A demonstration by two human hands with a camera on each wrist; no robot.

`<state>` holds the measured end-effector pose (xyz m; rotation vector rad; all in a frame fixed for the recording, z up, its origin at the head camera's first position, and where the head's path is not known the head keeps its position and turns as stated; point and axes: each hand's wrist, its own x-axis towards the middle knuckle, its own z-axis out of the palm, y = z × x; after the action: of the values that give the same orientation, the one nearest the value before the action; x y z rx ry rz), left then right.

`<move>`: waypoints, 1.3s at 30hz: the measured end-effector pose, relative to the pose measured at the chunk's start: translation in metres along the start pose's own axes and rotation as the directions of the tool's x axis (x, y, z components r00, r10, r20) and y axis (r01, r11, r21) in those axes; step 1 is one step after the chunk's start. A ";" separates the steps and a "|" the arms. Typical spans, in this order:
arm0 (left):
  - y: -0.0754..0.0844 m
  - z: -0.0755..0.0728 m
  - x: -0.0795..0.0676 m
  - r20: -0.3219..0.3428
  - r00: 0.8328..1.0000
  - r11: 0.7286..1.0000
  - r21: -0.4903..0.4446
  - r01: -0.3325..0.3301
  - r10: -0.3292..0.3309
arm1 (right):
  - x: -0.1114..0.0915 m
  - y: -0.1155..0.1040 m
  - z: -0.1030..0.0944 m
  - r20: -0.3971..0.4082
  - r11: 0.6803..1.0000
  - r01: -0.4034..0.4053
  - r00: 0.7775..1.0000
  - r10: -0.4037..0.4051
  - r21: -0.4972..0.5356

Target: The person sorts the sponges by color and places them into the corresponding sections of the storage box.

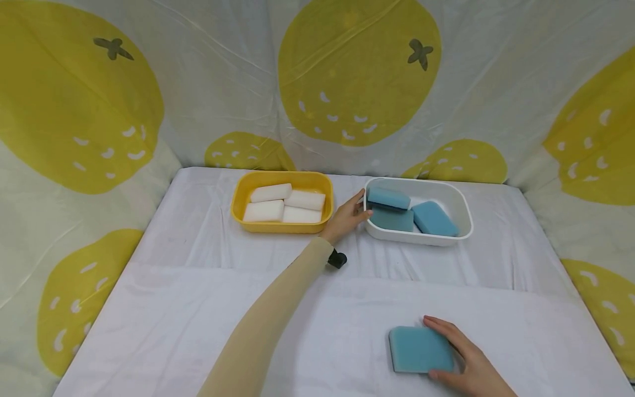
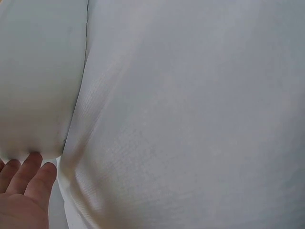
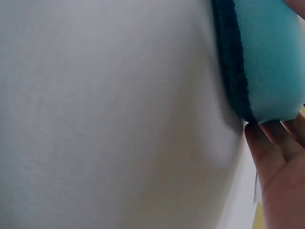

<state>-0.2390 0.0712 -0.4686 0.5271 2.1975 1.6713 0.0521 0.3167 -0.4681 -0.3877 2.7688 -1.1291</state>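
My left hand is at the left end of a white plastic tub. Its thumb laps over the rim and its fingers lie along the outer wall; the left wrist view has the fingertips touching the tub. Several blue sponges lie inside, one tilted on another. Near the front right, my right hand holds a blue sponge by its right end, between thumb and fingers. The right wrist view shows this sponge's dark scouring layer against the white cloth.
Left of the white tub stands a yellow tub with several white sponge blocks in it. My left forearm reaches across the white tablecloth. Fabric with yellow fruit prints hangs behind and at both sides.
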 end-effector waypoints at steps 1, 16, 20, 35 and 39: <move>0.000 0.000 0.000 0.000 1.000 1.000 0.003 0.000 0.000 | 0.001 0.000 0.000 -0.003 1.000 -0.007 1.000 0.007 0.000; 0.002 0.000 -0.002 -0.004 1.000 1.000 0.011 -0.005 0.005 | 0.006 -0.002 0.001 -0.004 0.999 -0.016 1.000 0.016 -0.042; 0.002 0.000 -0.002 -0.003 1.000 1.000 0.004 -0.007 0.007 | 0.005 -0.003 0.001 -0.002 0.998 -0.006 1.000 0.006 -0.057; 0.001 0.001 -0.002 -0.014 1.000 1.000 0.016 -0.002 0.002 | 0.029 -0.008 -0.028 -0.117 0.999 -0.024 0.993 0.028 0.041; 0.002 0.001 -0.003 -0.013 1.000 1.000 0.027 0.000 0.001 | 0.043 -0.011 -0.041 -0.169 0.999 -0.032 0.985 0.035 0.024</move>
<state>-0.2359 0.0718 -0.4667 0.5250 2.2325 1.6523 0.0039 0.3246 -0.4317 -0.2524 2.8925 -1.2366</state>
